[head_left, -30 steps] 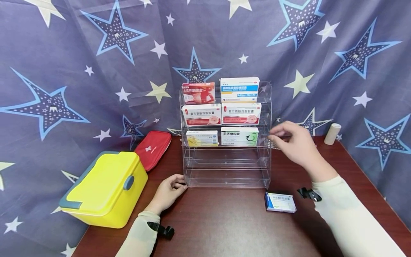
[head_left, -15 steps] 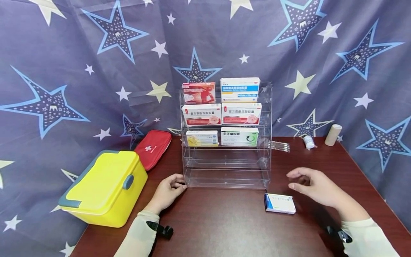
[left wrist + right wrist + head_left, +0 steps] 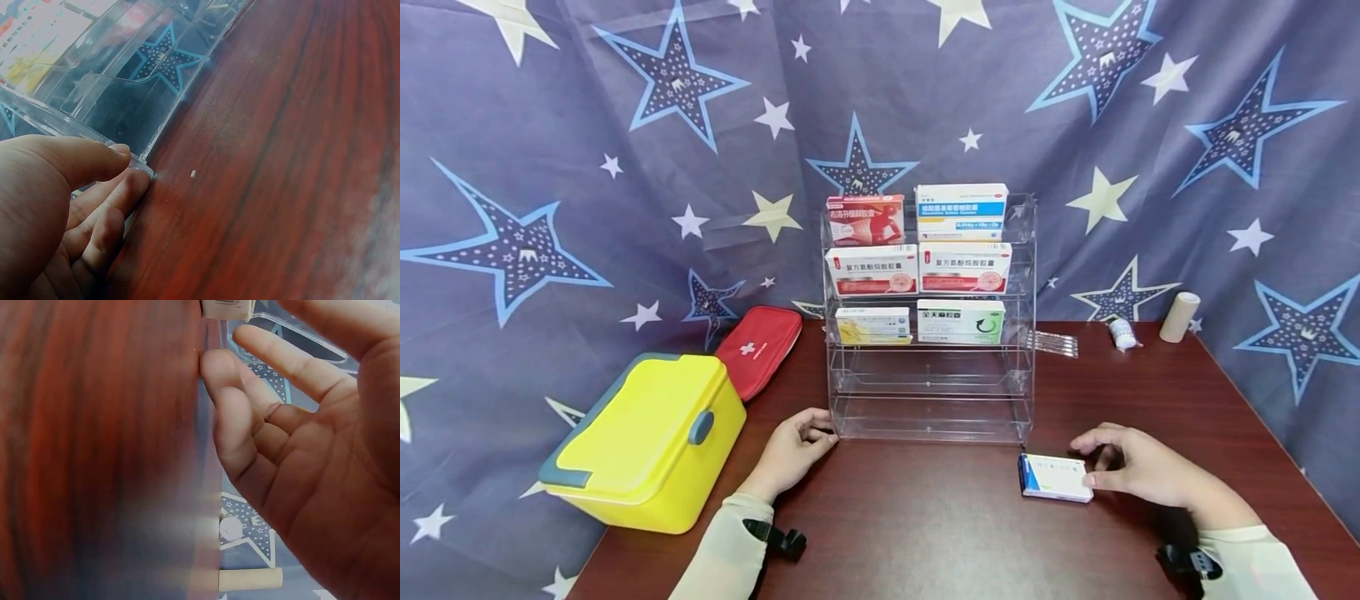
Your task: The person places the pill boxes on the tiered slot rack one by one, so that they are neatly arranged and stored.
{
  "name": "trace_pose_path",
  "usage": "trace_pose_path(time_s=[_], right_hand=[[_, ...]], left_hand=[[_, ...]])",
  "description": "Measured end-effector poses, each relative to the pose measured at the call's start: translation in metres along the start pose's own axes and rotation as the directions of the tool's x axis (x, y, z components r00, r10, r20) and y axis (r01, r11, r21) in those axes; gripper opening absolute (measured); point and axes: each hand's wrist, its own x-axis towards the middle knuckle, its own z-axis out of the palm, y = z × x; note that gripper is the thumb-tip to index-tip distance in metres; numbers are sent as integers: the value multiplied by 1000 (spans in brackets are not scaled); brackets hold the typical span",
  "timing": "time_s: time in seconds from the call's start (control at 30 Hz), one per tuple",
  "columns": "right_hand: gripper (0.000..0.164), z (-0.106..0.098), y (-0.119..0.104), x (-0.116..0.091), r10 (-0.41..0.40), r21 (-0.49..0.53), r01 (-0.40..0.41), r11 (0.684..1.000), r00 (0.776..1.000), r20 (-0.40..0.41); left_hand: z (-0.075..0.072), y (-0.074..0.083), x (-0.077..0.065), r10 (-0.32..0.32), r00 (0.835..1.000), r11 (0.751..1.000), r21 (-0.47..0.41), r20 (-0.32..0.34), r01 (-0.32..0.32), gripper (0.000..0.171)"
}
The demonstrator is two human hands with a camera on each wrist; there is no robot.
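Observation:
A clear acrylic tiered display rack [image 3: 928, 417] stands mid-table, its upper tiers holding several medicine boxes. My left hand [image 3: 792, 446] pinches the rack's lower left front corner between thumb and fingertips, as the left wrist view shows. A white and blue medicine box [image 3: 1056, 477] lies flat on the table, right of the rack's front. At its right end is my right hand [image 3: 1138, 467], thumb and forefinger spread and the thumb tip close to the box; contact is unclear. In the right wrist view, the box end [image 3: 228, 309] shows at the top edge, and the other fingers curl loosely.
At left are a yellow lidded box [image 3: 647, 442] and a red first-aid pouch [image 3: 760, 350]. Behind right lie a few silvery strips [image 3: 1054, 343], a small white roll [image 3: 1122, 334] and a beige roll [image 3: 1180, 317]. A star-patterned curtain [image 3: 880, 83] hangs behind the table [image 3: 910, 517].
My right hand has come down from the rack's right side toward the front, to the right end of the medicine box on the table. The left hand has stayed at the rack's corner.

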Motion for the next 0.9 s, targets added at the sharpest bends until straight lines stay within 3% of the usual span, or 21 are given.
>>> trace_pose_path(time_s=[0.7,0.9], right_hand=[[29,2,6,-3,-43,18,43,999,998,36],[27,1,4,-4,-39,140,29,990,997,65]], left_hand=[[-1,1,0,-32,999,999,6,7,32,31],[-1,0,-1,-28,1000,1000,13,-1,28,31]])
